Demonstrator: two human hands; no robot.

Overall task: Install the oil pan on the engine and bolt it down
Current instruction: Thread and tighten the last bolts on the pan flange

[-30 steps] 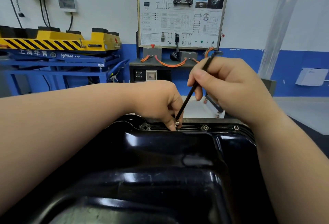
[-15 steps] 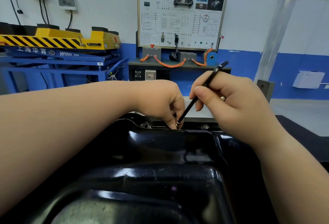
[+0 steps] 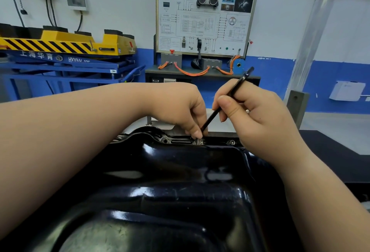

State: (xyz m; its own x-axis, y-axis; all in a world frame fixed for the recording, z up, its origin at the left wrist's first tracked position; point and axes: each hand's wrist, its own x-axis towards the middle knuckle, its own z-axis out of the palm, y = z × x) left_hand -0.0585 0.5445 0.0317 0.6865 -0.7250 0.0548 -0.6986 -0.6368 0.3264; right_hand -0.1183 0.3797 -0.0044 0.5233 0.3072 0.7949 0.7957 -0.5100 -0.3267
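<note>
The black oil pan [image 3: 180,171] fills the near view, sump side up. At its far flange [image 3: 181,141] the left hand [image 3: 180,107] pinches a bolt [image 3: 199,141] in its fingers [image 3: 195,131], while the right hand [image 3: 256,115] grips a slim black key [image 3: 230,95] standing in the bolt's head. Within the last second the right hand has sunk closer to the left, so this bolt is likely still being run down.
</note>
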